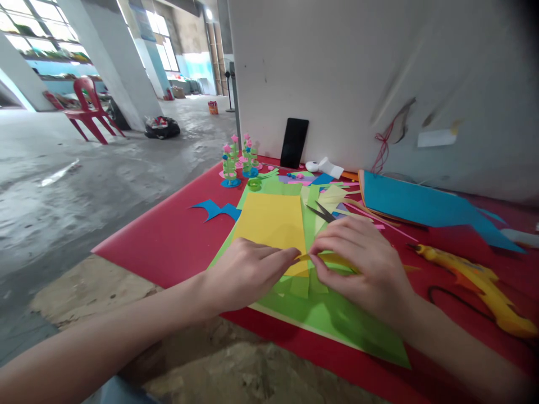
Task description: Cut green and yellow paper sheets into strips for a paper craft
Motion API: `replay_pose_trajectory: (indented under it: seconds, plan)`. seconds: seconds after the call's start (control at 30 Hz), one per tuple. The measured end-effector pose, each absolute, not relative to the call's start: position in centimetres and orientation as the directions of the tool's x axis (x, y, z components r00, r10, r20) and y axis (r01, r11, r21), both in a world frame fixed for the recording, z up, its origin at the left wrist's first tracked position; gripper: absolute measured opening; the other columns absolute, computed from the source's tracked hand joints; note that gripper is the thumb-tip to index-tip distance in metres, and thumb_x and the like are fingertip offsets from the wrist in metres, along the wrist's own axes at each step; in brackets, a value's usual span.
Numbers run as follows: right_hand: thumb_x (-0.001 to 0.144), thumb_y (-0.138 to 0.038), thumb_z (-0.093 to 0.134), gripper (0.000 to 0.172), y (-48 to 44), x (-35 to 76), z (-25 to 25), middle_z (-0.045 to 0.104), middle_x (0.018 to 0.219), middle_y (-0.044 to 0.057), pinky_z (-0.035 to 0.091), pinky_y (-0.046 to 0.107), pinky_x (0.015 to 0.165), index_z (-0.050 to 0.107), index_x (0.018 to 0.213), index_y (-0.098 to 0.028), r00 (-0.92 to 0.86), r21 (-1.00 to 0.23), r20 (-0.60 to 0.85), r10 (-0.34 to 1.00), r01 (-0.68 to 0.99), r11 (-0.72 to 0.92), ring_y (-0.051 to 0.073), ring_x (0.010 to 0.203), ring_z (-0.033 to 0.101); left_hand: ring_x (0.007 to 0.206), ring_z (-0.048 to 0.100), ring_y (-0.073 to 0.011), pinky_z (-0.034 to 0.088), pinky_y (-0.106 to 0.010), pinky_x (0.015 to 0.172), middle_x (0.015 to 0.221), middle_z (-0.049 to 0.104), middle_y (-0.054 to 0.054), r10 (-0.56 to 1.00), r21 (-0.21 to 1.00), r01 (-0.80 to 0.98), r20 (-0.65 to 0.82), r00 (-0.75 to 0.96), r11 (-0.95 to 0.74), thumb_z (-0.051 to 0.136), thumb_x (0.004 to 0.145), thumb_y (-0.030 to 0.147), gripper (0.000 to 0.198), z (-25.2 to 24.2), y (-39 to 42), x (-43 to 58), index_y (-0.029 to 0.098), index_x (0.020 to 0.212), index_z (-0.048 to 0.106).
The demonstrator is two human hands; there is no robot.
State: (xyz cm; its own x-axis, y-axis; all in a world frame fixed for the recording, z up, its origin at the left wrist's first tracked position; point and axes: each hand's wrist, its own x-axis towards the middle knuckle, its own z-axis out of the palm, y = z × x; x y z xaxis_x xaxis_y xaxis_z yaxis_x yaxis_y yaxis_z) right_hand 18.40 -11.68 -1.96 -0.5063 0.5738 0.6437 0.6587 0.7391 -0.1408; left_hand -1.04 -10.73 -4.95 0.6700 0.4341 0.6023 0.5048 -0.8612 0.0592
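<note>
Between my two hands stretches a narrow yellow paper strip (339, 260). My left hand (248, 275) is closed, pinching one end between thumb and fingers. Close beside it, my right hand (364, 269) is closed on the strip too, and the rest of the strip trails to the right under the palm. Open scissor blades (322, 213) stick out past my right fingers; their handles are hidden, so I cannot tell whether that hand also holds them. Under the hands lies a yellow paper sheet (272, 219) on larger green sheets (349, 320).
A yellow glue gun (475, 280) lies on the red table cover (168, 235) at right, near blue paper (421, 196). Small paper-and-bead ornaments (231, 168), a blue cutout (217, 210) and a leaning phone (294, 142) are further back. A red chair (88, 106) stands at left.
</note>
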Motion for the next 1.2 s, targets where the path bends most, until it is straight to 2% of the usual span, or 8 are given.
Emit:
replay_pose_trajectory:
  seconds: [0.17, 0.57, 0.7, 0.77, 0.87, 0.97, 1.03, 1.2]
  plan:
    - [0.073, -0.016, 0.053, 0.005, -9.4, 20.7, -1.7, 0.062, 0.075, 0.002, 0.039, 0.034, 0.073, 0.053, 0.071, -0.021, -0.457, -0.12, 0.612, 0.646, 0.754, 0.646, 0.018, 0.078, 0.054, 0.044, 0.054, -0.0066, 0.032, -0.019, 0.04, 0.059, 0.065, 0.0, 0.472, 0.091, 0.579, 0.686, 0.554, -0.81, 0.048, 0.082, 0.017, 0.014, -4.7, -9.7, -1.6, 0.013, 0.09, 0.059]
    - [0.074, -0.019, 0.051, 0.006, -5.8, 26.4, -1.1, 0.06, 0.073, 0.005, 0.041, 0.037, 0.07, 0.05, 0.068, -0.022, -0.387, 0.03, 0.625, 0.678, 0.88, 0.475, 0.022, 0.073, 0.055, 0.044, 0.053, -0.0055, 0.032, -0.017, 0.04, 0.055, 0.063, 0.001, 0.468, 0.083, 0.628, 0.743, 0.479, -0.774, 0.052, 0.079, 0.016, 0.013, -4.0, -8.7, -2.3, 0.012, 0.084, 0.063]
    - [0.077, -0.023, 0.047, 0.009, -5.3, 28.5, -0.4, 0.06, 0.074, 0.007, 0.041, 0.041, 0.07, 0.051, 0.069, -0.023, -0.241, -0.022, 0.646, 0.725, 0.943, 0.333, 0.027, 0.077, 0.056, 0.038, 0.046, -0.0041, 0.031, -0.017, 0.038, 0.053, 0.063, 0.002, 0.469, 0.102, 0.644, 0.772, 0.429, -0.758, 0.053, 0.079, 0.017, 0.011, -3.9, -8.7, -2.3, 0.013, 0.08, 0.063]
    - [0.079, -0.026, 0.045, 0.01, -5.6, 28.6, 0.0, 0.06, 0.075, 0.007, 0.043, 0.042, 0.069, 0.053, 0.076, -0.023, -0.16, -0.077, 0.685, 0.711, 0.954, 0.289, 0.028, 0.076, 0.057, 0.037, 0.045, -0.0032, 0.031, -0.016, 0.038, 0.053, 0.063, 0.003, 0.468, 0.129, 0.622, 0.778, 0.419, -0.772, 0.054, 0.078, 0.017, 0.01, -4.0, -8.7, -2.1, 0.013, 0.08, 0.063]
    - [0.081, -0.028, 0.045, 0.017, -7.1, 26.4, 0.3, 0.063, 0.085, 0.003, 0.045, 0.04, 0.076, 0.053, 0.096, -0.026, -0.17, -0.146, 0.709, 0.685, 0.914, 0.378, 0.023, 0.082, 0.059, 0.04, 0.048, -0.0032, 0.033, -0.015, 0.04, 0.056, 0.064, 0.003, 0.459, 0.153, 0.554, 0.755, 0.469, -0.818, 0.054, 0.078, 0.014, 0.01, -4.6, -8.8, -1.8, 0.013, 0.083, 0.062]
    - [0.076, -0.027, 0.055, 0.014, -9.4, 22.6, -0.1, 0.064, 0.091, -0.001, 0.046, 0.033, 0.079, 0.056, 0.09, -0.025, -0.324, -0.171, 0.651, 0.686, 0.818, 0.549, 0.018, 0.087, 0.059, 0.041, 0.05, -0.0045, 0.033, -0.017, 0.04, 0.057, 0.064, 0.002, 0.473, 0.172, 0.512, 0.691, 0.546, -0.842, 0.051, 0.08, 0.015, 0.013, -5.2, -9.4, -1.3, 0.013, 0.088, 0.061]
    - [0.074, -0.024, 0.057, 0.014, -10.7, 20.4, -0.6, 0.065, 0.089, 0.001, 0.045, 0.031, 0.079, 0.056, 0.088, -0.021, -0.482, -0.188, 0.621, 0.618, 0.674, 0.714, 0.016, 0.086, 0.058, 0.041, 0.05, -0.0054, 0.032, -0.019, 0.039, 0.058, 0.063, 0.001, 0.477, 0.176, 0.496, 0.656, 0.585, -0.85, 0.049, 0.081, 0.016, 0.015, -5.4, -9.8, -1.1, 0.012, 0.091, 0.06]
    - [0.078, -0.015, 0.051, 0.006, -12.1, 18.3, -2.0, 0.065, 0.08, 0.001, 0.046, 0.024, 0.069, 0.055, 0.08, -0.019, -0.541, -0.257, 0.58, 0.609, 0.589, 0.767, 0.012, 0.075, 0.058, 0.047, 0.054, -0.0074, 0.035, -0.019, 0.042, 0.062, 0.064, 0.0, 0.442, 0.165, 0.445, 0.627, 0.642, -0.88, 0.046, 0.083, 0.016, 0.016, -5.5, -10.4, -1.0, 0.012, 0.096, 0.056]
